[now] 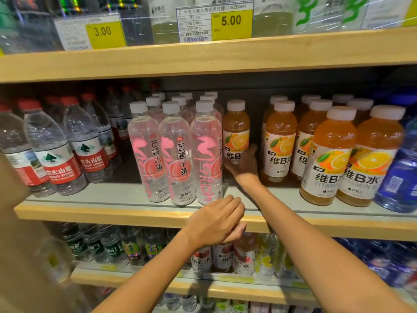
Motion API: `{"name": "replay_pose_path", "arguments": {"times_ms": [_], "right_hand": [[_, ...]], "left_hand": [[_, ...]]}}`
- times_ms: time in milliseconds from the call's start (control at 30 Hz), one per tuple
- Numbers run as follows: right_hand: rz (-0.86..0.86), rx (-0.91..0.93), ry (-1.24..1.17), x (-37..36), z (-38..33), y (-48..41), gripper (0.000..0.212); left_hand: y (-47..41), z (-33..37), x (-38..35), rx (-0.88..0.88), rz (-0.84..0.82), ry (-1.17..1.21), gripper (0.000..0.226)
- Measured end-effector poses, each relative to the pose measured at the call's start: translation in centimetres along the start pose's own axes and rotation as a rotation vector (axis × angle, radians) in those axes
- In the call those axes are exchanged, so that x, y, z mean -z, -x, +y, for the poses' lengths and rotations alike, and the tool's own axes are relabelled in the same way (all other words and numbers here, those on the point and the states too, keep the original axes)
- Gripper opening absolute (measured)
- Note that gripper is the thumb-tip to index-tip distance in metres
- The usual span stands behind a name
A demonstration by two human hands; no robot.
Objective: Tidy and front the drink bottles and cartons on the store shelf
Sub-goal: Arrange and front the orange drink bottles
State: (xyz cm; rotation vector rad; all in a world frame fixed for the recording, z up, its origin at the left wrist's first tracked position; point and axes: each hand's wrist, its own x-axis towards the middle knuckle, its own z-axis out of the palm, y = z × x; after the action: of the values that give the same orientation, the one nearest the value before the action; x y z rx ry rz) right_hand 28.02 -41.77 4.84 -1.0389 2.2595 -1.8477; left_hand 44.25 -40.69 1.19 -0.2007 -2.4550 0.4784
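Right hand (pixel 243 164) is reached deep into the middle wooden shelf (pixel 135 213), its fingers wrapped round the lower part of a lone orange plastic drink bottle with white cap and orange-slice label (pixel 235 129). The bottle is upright, set back toward the rear of the shelf, just beside the tall clear bottles with pink print and white caps (pixel 176 154) on its left. A gap separates it from the rows of matching orange bottles (pixel 331 154) toward the shelf's right end, two of which stand near the front edge. Left hand (pixel 215 221) hovers over the shelf's front edge, fingers relaxed and together, holding nothing. Clear water bottles with red caps and red labels (pixel 56 154) fill the shelf's left end. Yellow price tags (pixel 231 21) hang on the shelf above.
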Motion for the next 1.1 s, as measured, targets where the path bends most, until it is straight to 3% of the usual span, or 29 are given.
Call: {"name": "replay_pose_path", "arguments": {"times_ms": [100,233,267,333,400,467,567,700,800,933,1033,1100], "right_hand": [[-0.031,0.007,0.098,1.0,0.1,1.3,0.087],[-0.056,0.047,0.113,3.6,-0.9,3.4,0.026],[-0.043,0.100,0.087,4.4,-1.5,3.9,0.019],[-0.019,0.170,0.026,6.3,-2.6,5.0,0.022],[-0.017,0.132,-0.017,8.0,-3.5,6.2,0.034],[-0.040,0.094,-0.073,9.6,-4.0,7.6,0.048],[-0.150,0.109,-0.199,11.7,-4.5,9.9,0.042],[-0.264,0.006,-0.318,12.2,-4.3,13.3,0.055],[-0.231,-0.028,-0.251,11.6,-4.3,15.3,0.059],[-0.195,0.009,-0.098,11.4,-3.5,16.8,0.054],[-0.301,-0.080,-0.403,12.3,-2.5,17.3,0.050],[-0.429,-0.221,-0.697,13.3,-1.5,17.6,0.055]], "left_hand": [[-0.1,0.0,0.3,0.015,-0.021,0.003,0.036],[-0.4,0.5,1.3,0.066,-0.074,0.060,0.032],[-0.5,0.7,1.5,0.090,-0.082,0.076,0.032],[-0.4,1.2,2.0,0.205,-0.077,0.167,0.032],[-0.4,1.6,2.6,0.449,-0.025,0.402,0.026],[-1.3,1.7,3.4,0.747,0.137,0.727,0.021],[-4.1,1.6,5.0,1.059,0.363,1.325,0.027],[-7.6,1.6,7.2,0.985,0.418,1.790,0.038],[-9.0,2.5,7.9,1.083,0.419,1.783,0.046],[-9.2,3.4,7.9,1.191,0.397,1.735,0.015],[-8.7,3.5,8.0,1.199,0.305,1.808,0.028],[-8.3,3.4,7.9,1.163,0.195,2.036,0.039]]}}
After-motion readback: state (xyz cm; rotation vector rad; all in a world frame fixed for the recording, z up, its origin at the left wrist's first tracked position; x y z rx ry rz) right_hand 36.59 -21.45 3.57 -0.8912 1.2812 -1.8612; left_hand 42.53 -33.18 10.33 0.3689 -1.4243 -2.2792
